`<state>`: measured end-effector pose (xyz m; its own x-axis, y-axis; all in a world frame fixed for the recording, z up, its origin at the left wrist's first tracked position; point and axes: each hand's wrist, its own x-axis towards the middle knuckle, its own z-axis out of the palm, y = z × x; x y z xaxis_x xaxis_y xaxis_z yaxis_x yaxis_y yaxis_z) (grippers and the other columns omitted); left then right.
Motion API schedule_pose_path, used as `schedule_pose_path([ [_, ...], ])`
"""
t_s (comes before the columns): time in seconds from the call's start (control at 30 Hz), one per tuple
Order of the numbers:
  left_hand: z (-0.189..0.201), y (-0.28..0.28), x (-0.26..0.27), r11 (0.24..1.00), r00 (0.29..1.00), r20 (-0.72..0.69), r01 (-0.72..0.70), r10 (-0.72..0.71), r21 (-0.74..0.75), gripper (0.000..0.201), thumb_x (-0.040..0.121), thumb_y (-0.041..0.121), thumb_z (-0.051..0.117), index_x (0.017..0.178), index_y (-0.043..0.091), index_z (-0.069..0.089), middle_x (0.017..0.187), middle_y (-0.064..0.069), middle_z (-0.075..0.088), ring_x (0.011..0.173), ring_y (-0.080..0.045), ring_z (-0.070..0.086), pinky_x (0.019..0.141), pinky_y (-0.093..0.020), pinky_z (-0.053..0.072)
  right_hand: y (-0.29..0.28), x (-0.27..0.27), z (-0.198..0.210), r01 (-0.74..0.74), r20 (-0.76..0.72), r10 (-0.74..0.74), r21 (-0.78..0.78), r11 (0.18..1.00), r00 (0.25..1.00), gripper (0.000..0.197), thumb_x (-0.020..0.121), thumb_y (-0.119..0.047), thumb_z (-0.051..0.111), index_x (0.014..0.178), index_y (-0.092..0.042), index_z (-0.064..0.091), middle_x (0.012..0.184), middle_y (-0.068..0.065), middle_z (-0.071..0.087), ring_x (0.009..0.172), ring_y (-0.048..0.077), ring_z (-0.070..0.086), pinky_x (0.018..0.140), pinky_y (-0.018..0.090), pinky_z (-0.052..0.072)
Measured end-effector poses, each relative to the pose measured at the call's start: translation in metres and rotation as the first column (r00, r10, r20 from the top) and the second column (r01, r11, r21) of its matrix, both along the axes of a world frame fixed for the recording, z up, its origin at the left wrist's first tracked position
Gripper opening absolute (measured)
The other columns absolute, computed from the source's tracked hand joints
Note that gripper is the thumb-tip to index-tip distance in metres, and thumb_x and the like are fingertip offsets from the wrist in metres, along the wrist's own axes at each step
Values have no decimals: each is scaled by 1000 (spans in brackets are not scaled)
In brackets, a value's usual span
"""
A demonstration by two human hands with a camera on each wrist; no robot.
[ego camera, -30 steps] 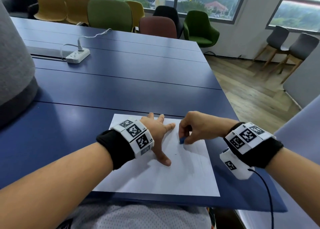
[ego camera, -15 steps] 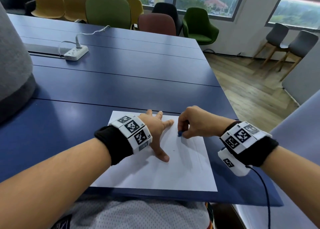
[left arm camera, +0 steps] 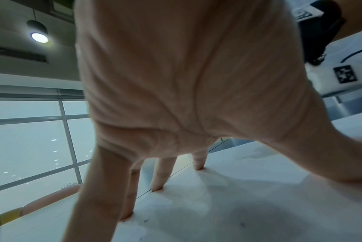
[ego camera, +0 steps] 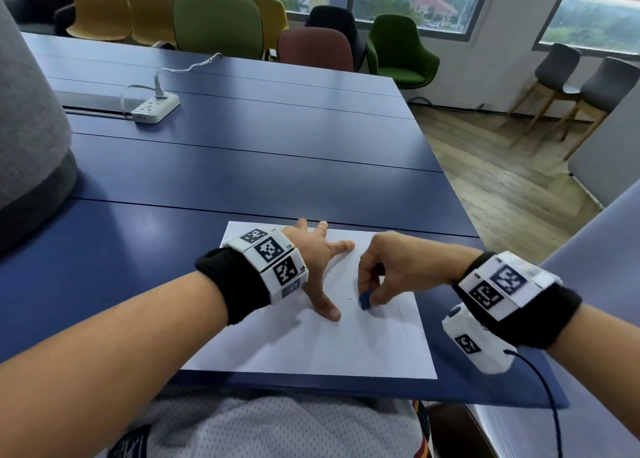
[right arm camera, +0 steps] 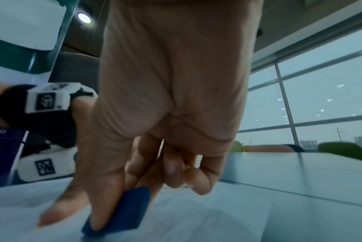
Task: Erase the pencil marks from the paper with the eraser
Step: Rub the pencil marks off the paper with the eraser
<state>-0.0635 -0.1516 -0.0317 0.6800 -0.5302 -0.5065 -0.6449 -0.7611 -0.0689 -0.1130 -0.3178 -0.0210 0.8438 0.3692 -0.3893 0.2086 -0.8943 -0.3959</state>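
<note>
Right hand [ego camera: 394, 267] pinches one blue eraser [ego camera: 364, 300] on one paper [ego camera: 346, 346]; left hand [ego camera: 317, 253] fingers splayed flat.

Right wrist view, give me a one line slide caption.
Right hand pinches a small blue rubber eraser against the white paper sheet on a blue table.

Table [ego camera: 242, 166]: dark blue, long, built of boards with seams running across.
Power strip [ego camera: 156, 107]: white, on the table's far left part, a white cable plugged into it.
Chairs [ego camera: 218, 24]: yellow, green, brown-red and black, lined along the table's far edge.
Grey chairs [ego camera: 581, 83]: two, wooden-legged, well to the table's right.
</note>
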Motion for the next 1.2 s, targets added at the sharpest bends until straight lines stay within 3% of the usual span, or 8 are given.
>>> schedule_pose_path([
  [0.1,-2,0,1,1000,1000,0,-1,1,-12,126,55,81,71,151,51,-6,164,-5,-3,146,-41,6,108,-52,33,1,7,-4,71,143,-73,24,997,987,8,71,-14,78,77,-18,73,71,-7,70,58,4,58,58,16,45],
  [0.27,-2,0,1,1000,1000,7,-6,6,-3,128,55,81,71,151,49,-7,164,-5,-5,147,-40,4,109,-52,32,4,-6,-1,-23,-107,24,12,1000,994,12,72,-17,80,84,-19,75,77,-6,72,61,1,57,59,15,47],
  [0.4,-3,0,1,1000,1000,-2,-14,14,-3,128,55,81,71,151,50,-8,164,-5,-6,147,-41,1,110,-54,30,1,2,-2,74,27,-75,38,997,997,11,72,-18,80,83,-17,76,75,-6,71,60,4,57,60,18,47],
  [0.57,0,-1,0,1000,1000,0,-18,18,5,127,57,79,72,151,49,-8,164,-5,-6,147,-41,0,110,-55,29,2,-16,-1,-33,-149,36,27,999,988,12,72,-17,80,83,-20,75,69,-8,65,55,3,51,55,13,41],
  [0.7,0,-1,0,1000,1000,-5,-20,20,11,127,57,80,71,151,50,-9,164,-4,-7,148,-40,0,110,-55,29,-6,-11,-4,94,0,-94,88,992,996,8,74,-16,78,79,-20,74,69,-6,66,55,2,52,56,15,42],
  [0.87,1,-1,-1,999,1000,-12,-29,29,15,127,57,79,72,151,50,-8,164,-4,-9,148,-40,-2,111,-56,27,0,-24,0,-10,-174,21,59,998,984,12,72,-15,79,81,-23,74,65,-10,63,54,1,51,55,12,40],
  [1.0,1,-2,0,1000,1000,-14,-24,25,14,127,56,80,72,150,51,-9,164,-3,-8,148,-39,1,110,-55,29,-9,-10,-3,74,-8,-74,71,995,997,10,74,-16,78,80,-22,74,68,-10,65,56,1,52,58,14,41],
  [1.2,1,-1,0,1000,1000,-4,-20,20,15,129,57,79,72,152,46,-9,164,-4,-9,148,-39,-2,112,-55,27,-5,-13,4,-4,-171,6,15,1000,985,11,74,-17,80,84,-20,76,64,-12,63,52,-1,50,54,10,39],
])
